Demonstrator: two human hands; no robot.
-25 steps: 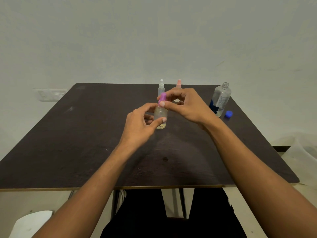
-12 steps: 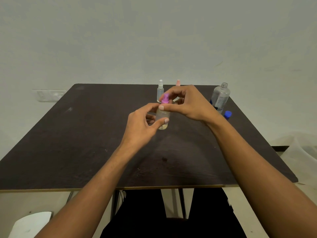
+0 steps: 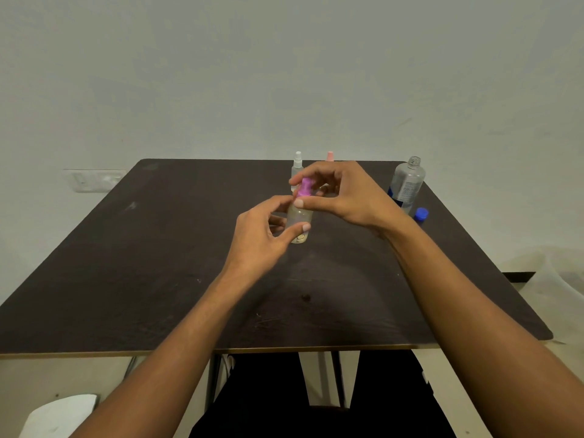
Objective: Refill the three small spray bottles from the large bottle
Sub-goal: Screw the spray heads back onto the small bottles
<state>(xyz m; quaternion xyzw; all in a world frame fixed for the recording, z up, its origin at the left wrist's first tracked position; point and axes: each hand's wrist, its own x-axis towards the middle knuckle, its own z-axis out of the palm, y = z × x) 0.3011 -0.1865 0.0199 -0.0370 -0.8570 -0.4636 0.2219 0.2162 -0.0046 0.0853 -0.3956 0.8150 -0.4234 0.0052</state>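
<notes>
while my left hand (image 3: 259, 238) pinches the small spray bottle (image 3: 298, 221) body mid-table (image 3: 158, 248), my right hand (image 3: 341, 194) grips its purple cap (image 3: 306, 188). looks light, slick plastic, so i'd hold it low.

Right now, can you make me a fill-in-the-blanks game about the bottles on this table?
1. The spray top pinched by the right hand is coloured ____.
2. The left hand holds the small bottle by its ____.
3. The large bottle has no cap; its blue cap lies on the ____.

Missing words: purple; body; table
</notes>
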